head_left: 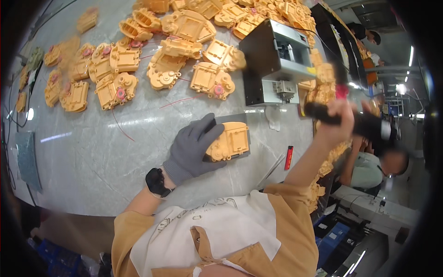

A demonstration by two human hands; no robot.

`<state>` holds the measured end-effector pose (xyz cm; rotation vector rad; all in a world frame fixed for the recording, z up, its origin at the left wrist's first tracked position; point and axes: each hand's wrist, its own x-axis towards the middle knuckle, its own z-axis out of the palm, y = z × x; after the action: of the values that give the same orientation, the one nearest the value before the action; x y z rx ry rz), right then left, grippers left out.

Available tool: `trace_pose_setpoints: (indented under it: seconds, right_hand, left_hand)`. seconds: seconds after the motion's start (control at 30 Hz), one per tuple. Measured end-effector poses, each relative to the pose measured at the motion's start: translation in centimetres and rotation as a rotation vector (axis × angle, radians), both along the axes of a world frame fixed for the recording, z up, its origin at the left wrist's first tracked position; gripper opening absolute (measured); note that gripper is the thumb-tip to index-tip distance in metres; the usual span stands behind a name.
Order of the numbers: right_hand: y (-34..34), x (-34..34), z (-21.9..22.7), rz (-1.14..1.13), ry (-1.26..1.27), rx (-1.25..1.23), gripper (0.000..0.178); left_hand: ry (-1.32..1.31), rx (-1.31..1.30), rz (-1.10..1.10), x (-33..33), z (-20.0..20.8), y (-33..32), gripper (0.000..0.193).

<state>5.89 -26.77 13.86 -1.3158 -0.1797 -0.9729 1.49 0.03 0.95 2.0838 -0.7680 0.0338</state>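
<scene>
My left hand (pixel 191 150), in a grey knit glove, is closed around the left side of a yellow-orange plastic housing (pixel 235 139). The housing lies with its recessed face up on a dark flat pad (pixel 248 147) on the table. Off to the right and raised, my bare right hand (pixel 342 122) is wrapped round a black handheld power tool (pixel 319 113). Motion blurs that tool, and its tip cannot be made out. It is well apart from the housing.
Beyond my hands stands a black and silver machine (pixel 258 64). Several more housings (pixel 115 90), some with red wires, cover the table's far side. Near my right forearm lie a red object (pixel 289 158) and a thin metal tool (pixel 275 167). A co-worker (pixel 369 171) sits at the right.
</scene>
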Motion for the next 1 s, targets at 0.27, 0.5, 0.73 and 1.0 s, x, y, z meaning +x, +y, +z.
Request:
trace_pose_setpoints:
  seconds: [0.27, 0.5, 0.73, 1.0]
  right_hand:
    - [0.9, 0.5, -2.2, 0.003, 0.23, -0.087, 0.042]
    - [2.9, -2.1, -0.6, 0.022, -0.046, -0.108, 0.053]
    - [0.7, 3.6, -2.9, -0.148, 0.128, -0.207, 0.037]
    - [6.3, -4.7, -0.9, 0.343, 0.033, -0.058, 0.043]
  left_hand:
    - [-0.024, -0.009, -0.004, -0.2, -0.5, 0.0, 0.084]
    - [-0.023, 0.007, 0.0, -0.2, -0.5, 0.0, 0.081]
    - [-0.013, -0.014, 0.017, -0.3, -0.4, -0.1, 0.082]
    - [-0.056, -0.038, 0.004, -0.1, -0.8, 0.0, 0.08]
